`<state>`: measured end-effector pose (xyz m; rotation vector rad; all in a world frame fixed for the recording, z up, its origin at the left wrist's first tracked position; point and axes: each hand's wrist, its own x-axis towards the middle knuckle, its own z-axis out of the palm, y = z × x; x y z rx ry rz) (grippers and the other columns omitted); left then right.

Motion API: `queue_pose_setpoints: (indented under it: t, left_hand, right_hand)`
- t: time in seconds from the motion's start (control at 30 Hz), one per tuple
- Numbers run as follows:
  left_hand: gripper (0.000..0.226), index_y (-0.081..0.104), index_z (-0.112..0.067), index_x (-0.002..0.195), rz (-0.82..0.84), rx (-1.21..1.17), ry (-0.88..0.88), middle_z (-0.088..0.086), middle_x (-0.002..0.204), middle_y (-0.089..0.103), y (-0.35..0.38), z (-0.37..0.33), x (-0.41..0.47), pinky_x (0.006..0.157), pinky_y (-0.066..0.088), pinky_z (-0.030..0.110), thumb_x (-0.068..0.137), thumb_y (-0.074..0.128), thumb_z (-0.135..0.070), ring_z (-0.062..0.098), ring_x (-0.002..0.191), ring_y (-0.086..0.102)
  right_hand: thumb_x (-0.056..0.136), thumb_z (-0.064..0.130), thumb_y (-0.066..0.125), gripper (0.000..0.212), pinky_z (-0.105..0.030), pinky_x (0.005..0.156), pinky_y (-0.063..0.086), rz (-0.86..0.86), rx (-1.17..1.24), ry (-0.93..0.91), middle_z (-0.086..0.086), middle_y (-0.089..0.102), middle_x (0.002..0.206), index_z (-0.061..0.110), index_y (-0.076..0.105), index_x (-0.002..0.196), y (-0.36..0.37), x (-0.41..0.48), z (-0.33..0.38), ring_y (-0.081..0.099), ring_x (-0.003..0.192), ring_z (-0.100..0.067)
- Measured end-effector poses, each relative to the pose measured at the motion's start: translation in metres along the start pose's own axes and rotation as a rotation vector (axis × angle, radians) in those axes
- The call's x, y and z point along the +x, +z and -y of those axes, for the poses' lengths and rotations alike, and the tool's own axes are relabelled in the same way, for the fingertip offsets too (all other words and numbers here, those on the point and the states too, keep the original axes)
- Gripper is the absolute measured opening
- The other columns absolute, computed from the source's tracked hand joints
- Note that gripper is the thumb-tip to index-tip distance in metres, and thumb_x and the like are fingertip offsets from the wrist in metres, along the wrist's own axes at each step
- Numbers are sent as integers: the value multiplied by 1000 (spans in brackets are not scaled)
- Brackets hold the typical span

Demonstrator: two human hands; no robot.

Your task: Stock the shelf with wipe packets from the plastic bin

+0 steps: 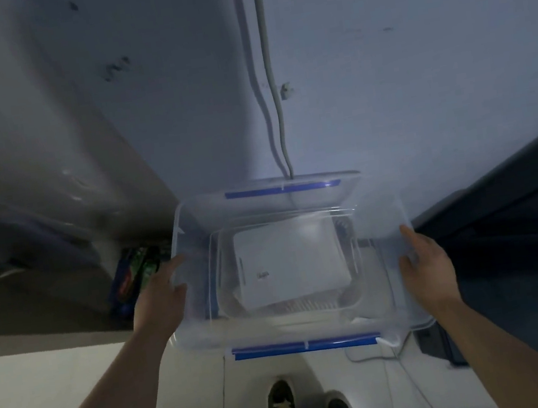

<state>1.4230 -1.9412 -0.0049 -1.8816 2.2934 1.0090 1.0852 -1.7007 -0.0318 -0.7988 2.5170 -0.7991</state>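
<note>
Presently, in the head view, the clear plastic bin [278, 332] is held above the tiled floor [62, 388], before a pale wall. The left grip [161, 295] is clamped on its left side, the right grip [426, 261] on its right. One white flat packet [289, 263], too blurred to read, lies on the bin's bottom.

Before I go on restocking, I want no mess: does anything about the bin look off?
The white packet lies skewed on the bin floor, edges out of line with the walls. No crack or spill shows. The left hand and right hand hold the sides.
</note>
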Motion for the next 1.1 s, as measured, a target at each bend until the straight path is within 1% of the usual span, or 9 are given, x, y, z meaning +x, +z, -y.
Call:
queue_pose_setpoints:
  t: [0.2, 0.33, 0.43, 0.63, 0.73, 0.87, 0.9, 0.97, 1.1]
  left_hand:
    - [46, 46, -31, 132, -18, 0, 13, 8, 107, 62, 42, 6, 40, 58, 46, 27, 93, 51, -8, 14, 69, 55]
    - [43, 50, -39, 122, -28, -7, 30, 1, 98, 61, 57, 13, 56, 60, 54, 34, 92, 52, -9, 17, 70, 61]
    - [40, 52, -35, 119, -27, -31, 43, 0, 93, 60, 62, 13, 56, 54, 50, 30, 92, 52, -6, 18, 66, 60]
    - [39, 51, -36, 116, -28, -48, 93, -7, 100, 55, 64, 12, 56, 56, 41, 18, 92, 53, -5, 6, 73, 55]
    - [41, 50, -27, 122, -12, -50, 82, -5, 105, 52, 60, 7, 52, 70, 44, 25, 90, 55, -3, 12, 87, 54]
    - [43, 48, -24, 123, -42, -81, 72, 0, 108, 58, 45, -3, 42, 84, 51, 39, 86, 62, -7, 19, 96, 57]
    - [42, 48, -24, 123, -45, -94, 62, 1, 108, 59, 40, -7, 37, 84, 52, 40, 86, 62, -9, 20, 95, 58]
    - [41, 48, -22, 125, -59, -111, 49, 0, 107, 59, 30, -18, 24, 80, 49, 35, 88, 60, -11, 18, 92, 57]
    - [37, 49, -20, 129, -109, -187, 71, 0, 107, 61, 4, -50, -8, 73, 42, 30, 93, 55, -15, 15, 84, 54]
  right_hand:
    - [89, 1, 51, 55, -46, 103, 41, -15, -14, 8, -12, 48, 136, 20, 43, 140, 35, 32, -24, 46, 122, -31]
    - [88, 2, 52, 56, -47, 102, 42, -34, -24, 5, -13, 47, 137, 22, 43, 140, 49, 43, -33, 44, 124, -31]
    - [88, 4, 54, 56, -46, 102, 42, -59, -48, -18, -13, 47, 137, 22, 44, 140, 54, 44, -36, 44, 125, -31]
    - [87, 5, 55, 57, -44, 106, 37, -35, -103, -26, -14, 41, 142, 21, 43, 140, 54, 46, -35, 37, 130, -31]
    - [87, 5, 55, 56, -39, 109, 31, -30, -124, -19, -13, 34, 146, 22, 44, 139, 50, 43, -30, 33, 132, -29]
    - [85, 4, 59, 56, -44, 112, 27, -17, -187, -58, -16, 26, 151, 17, 46, 138, 38, 39, -18, 30, 133, -33]
    - [85, 4, 59, 56, -45, 113, 27, -11, -196, -66, -15, 25, 152, 17, 47, 138, 34, 38, -13, 29, 134, -33]
    - [85, 5, 60, 56, -48, 113, 26, 17, -192, -90, -13, 25, 153, 17, 47, 138, 25, 33, -3, 27, 136, -33]
    - [88, 9, 58, 54, -41, 117, 19, 14, -169, -147, -8, 27, 153, 20, 45, 139, 1, 21, 24, 22, 140, -28]
